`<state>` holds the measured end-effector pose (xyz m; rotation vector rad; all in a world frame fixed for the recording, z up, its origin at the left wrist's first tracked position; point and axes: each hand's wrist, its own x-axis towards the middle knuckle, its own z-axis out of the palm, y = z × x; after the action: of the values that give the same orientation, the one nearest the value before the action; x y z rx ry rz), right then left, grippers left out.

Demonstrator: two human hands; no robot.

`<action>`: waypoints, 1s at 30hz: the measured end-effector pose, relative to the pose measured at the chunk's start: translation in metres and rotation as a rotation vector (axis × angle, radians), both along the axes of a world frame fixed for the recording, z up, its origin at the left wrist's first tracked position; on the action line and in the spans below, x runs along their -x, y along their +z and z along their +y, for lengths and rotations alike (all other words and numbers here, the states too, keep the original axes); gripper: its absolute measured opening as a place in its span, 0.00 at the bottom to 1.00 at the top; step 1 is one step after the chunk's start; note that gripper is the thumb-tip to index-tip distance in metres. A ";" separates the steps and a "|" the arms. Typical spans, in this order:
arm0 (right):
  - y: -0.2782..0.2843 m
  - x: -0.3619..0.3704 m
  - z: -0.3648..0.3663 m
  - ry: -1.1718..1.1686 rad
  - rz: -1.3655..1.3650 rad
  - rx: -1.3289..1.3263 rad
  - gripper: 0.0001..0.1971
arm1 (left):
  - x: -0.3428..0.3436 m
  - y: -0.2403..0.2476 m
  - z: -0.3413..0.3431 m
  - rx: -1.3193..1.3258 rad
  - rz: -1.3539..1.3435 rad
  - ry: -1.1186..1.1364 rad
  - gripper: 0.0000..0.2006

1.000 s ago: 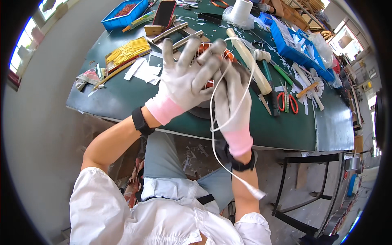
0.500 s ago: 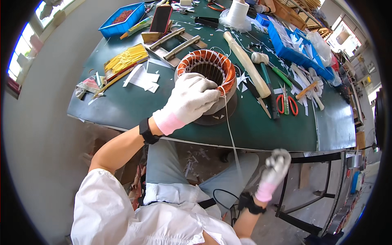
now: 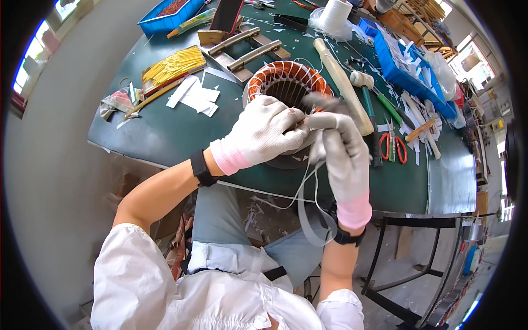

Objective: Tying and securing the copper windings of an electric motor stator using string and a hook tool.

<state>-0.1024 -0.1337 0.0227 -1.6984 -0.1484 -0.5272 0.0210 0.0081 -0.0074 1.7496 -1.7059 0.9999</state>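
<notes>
A motor stator (image 3: 290,68) with orange copper windings laced in white cord stands near the table's front edge. Gloved in white with a pink cuff, my left hand (image 3: 264,131) is closed over the near side of its winding. My right hand (image 3: 346,157), in a matching glove, is beside the left at the stator's near right rim, fingers pinched on the white lacing cord (image 3: 306,224). Some of its fingertips are smeared by motion. Below that hand the cord hangs in loose loops past the table edge. Both hands hide the near part of the winding.
Right of the stator lie a wooden stick (image 3: 344,91), a mallet (image 3: 362,80) and red-handled scissors (image 3: 392,146). Yellow strips (image 3: 175,66) and white paper pieces (image 3: 193,96) lie to the left. A metal-bar frame (image 3: 247,52), cord spool (image 3: 334,16) and blue bin (image 3: 404,66) sit farther back.
My right hand has risen from below the table's right front edge to the stator, beside my left hand. The cord, stretched downward before, now hangs in slack loops. My left hand stays on the winding.
</notes>
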 end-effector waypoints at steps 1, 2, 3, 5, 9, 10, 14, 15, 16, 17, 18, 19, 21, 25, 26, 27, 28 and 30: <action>0.002 0.008 0.009 0.303 0.125 -0.703 0.10 | -0.004 0.000 0.000 -0.014 0.004 -0.030 0.10; -0.033 0.012 0.018 0.435 0.058 -1.213 0.11 | -0.008 -0.002 0.000 -0.028 0.008 -0.061 0.10; -0.052 0.025 0.026 0.305 0.042 -1.125 0.12 | -0.010 -0.003 0.001 0.028 -0.037 -0.081 0.11; -0.059 0.033 0.028 -0.032 0.089 -0.648 0.12 | -0.008 -0.001 0.003 -0.051 -0.028 -0.099 0.12; -0.018 0.009 -0.003 0.217 0.176 -0.794 0.11 | -0.016 0.012 0.021 -0.127 0.215 -0.127 0.16; -0.008 0.002 -0.006 0.258 0.217 -0.793 0.11 | -0.014 0.016 0.023 -0.140 0.326 -0.112 0.17; 0.009 -0.019 -0.039 0.351 0.319 -0.816 0.11 | -0.001 0.024 0.001 -0.190 0.327 0.008 0.17; 0.012 -0.022 -0.039 0.297 0.329 -0.783 0.11 | -0.003 0.022 0.003 -0.200 0.328 0.019 0.16; 0.014 -0.024 -0.042 0.306 0.338 -0.763 0.11 | -0.004 0.021 0.006 -0.210 0.328 0.030 0.15; 0.015 -0.024 -0.043 0.320 0.346 -0.734 0.10 | -0.005 0.021 0.008 -0.220 0.328 0.040 0.14; 0.012 -0.021 -0.044 0.326 0.354 -0.708 0.10 | -0.004 0.022 0.008 -0.210 0.340 0.038 0.13; 0.010 -0.018 -0.045 0.296 0.352 -0.691 0.10 | -0.003 0.023 0.008 -0.199 0.352 0.036 0.12; 0.002 -0.013 -0.048 0.254 0.349 -0.663 0.10 | -0.004 0.024 0.011 -0.200 0.362 0.049 0.11; -0.033 0.018 -0.064 -0.941 0.165 0.664 0.14 | -0.001 0.030 0.006 -0.229 0.364 0.033 0.11; -0.029 0.021 -0.049 -1.087 0.384 0.627 0.13 | -0.003 0.029 0.009 -0.244 0.369 0.044 0.11; -0.035 0.030 -0.047 -0.966 0.220 0.591 0.13 | -0.002 0.030 0.010 -0.228 0.363 0.036 0.11; -0.040 0.038 -0.044 -0.840 0.059 0.554 0.13 | -0.003 0.031 0.010 -0.212 0.358 0.030 0.12; -0.036 0.046 -0.014 -0.590 0.009 0.368 0.13 | -0.003 0.032 0.012 -0.222 0.361 0.033 0.13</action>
<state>-0.1482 -0.1473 -0.0129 -2.1083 0.2914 -0.9729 0.0245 0.0201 0.0241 1.9613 -1.6037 0.4800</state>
